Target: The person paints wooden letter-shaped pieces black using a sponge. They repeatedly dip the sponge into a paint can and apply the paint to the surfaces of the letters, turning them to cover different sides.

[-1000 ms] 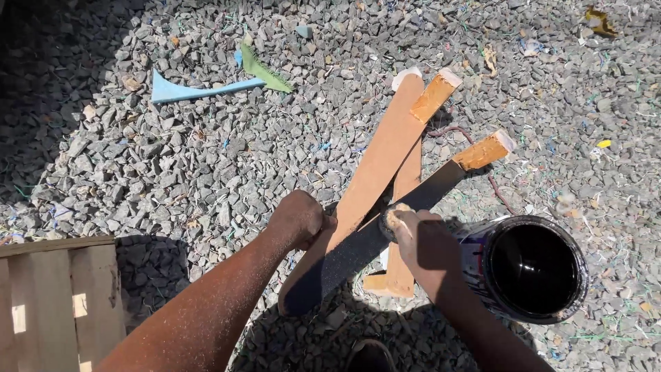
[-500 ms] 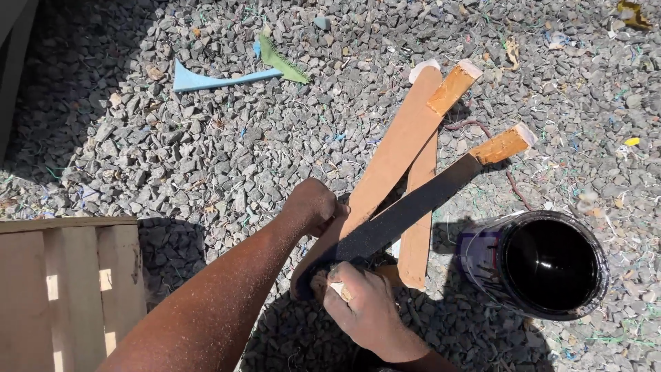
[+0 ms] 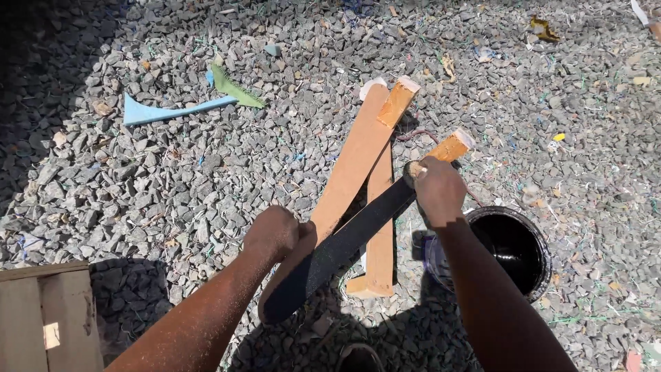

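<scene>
Grey gravel ground (image 3: 172, 179) filled the frame. Centre: three long wooden slats; the black-painted wooden slat (image 3: 344, 241) ran diagonally from lower centre to upper right, crossing two bare tan wooden slats (image 3: 358, 162). Round bucket of black paint (image 3: 513, 244) sat at lower right. Left hand (image 3: 275, 231) was curled shut around the slats' lower portion, fingers hidden underneath. Right hand (image 3: 437, 189) was clenched over the painted slat's upper part, near its unpainted end; what it gripped could not be told. Blue plastic shard (image 3: 169, 110) lay upper left.
</scene>
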